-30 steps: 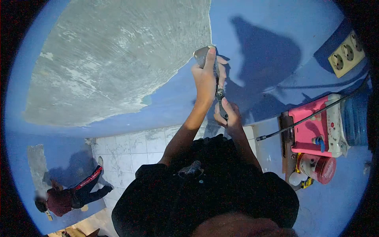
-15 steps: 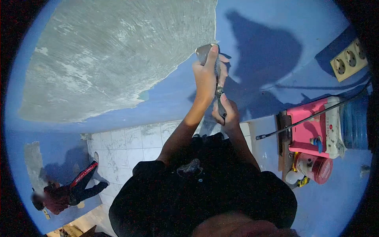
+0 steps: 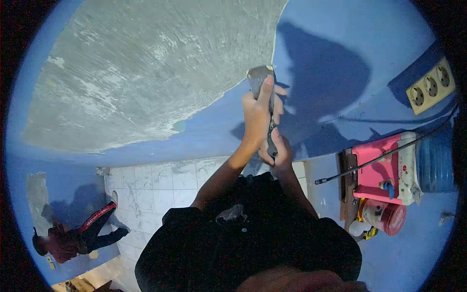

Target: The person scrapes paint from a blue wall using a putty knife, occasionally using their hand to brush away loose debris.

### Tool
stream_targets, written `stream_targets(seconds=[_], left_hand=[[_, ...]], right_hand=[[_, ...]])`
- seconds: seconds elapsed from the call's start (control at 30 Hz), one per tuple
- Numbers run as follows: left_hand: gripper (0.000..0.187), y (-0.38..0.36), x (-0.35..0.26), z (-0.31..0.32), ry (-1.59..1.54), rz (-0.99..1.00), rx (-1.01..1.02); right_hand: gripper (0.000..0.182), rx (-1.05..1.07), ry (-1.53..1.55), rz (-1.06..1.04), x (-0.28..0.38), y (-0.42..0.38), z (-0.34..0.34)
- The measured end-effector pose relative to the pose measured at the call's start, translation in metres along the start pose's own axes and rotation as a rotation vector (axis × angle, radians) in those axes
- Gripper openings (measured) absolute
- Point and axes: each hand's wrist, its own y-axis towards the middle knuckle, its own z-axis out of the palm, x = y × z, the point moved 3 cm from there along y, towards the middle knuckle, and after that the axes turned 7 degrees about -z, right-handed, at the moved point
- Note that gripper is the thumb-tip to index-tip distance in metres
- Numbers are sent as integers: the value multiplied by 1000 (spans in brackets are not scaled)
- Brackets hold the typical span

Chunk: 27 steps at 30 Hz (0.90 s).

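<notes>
A scraper [image 3: 259, 75] with a wide dark blade and a black handle is in both my hands. Its blade edge meets the wall where the blue paint borders a bare grey patch [image 3: 146, 73]. My left hand [image 3: 258, 109] is closed around the blade, thumb pressed along its face and fingers behind it. Lower down, my right hand [image 3: 279, 153] is closed around the handle. A ragged, pale line of paint runs along the patch's edge beside the blade.
At right are a wall socket strip [image 3: 430, 86], a black cable [image 3: 369, 166], a pink and white appliance [image 3: 377, 168] and a red-lidded tub [image 3: 391, 219]. Another person [image 3: 73, 238] stands by the far wall at left, above white floor tiles [image 3: 160, 185].
The scraper and both hands sit slightly lower and to the right in view, and the whole view has shifted a little. The blade remains at the paint edge, my grips unchanged.
</notes>
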Motion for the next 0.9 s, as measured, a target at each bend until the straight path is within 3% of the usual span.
stream_targets(seconds=[0.23,0.53,0.9], left_hand=[[48,2,-5,2,-25,-65,-16],[49,0,-3,4,-28,-40,-23],[49,4,-1,3,-36,-34,-28]], right_hand=[[48,-12,94,30,1,0,2],[49,36,-41,-8,10,3,1],[51,-50,-111,-56,5,6,0]])
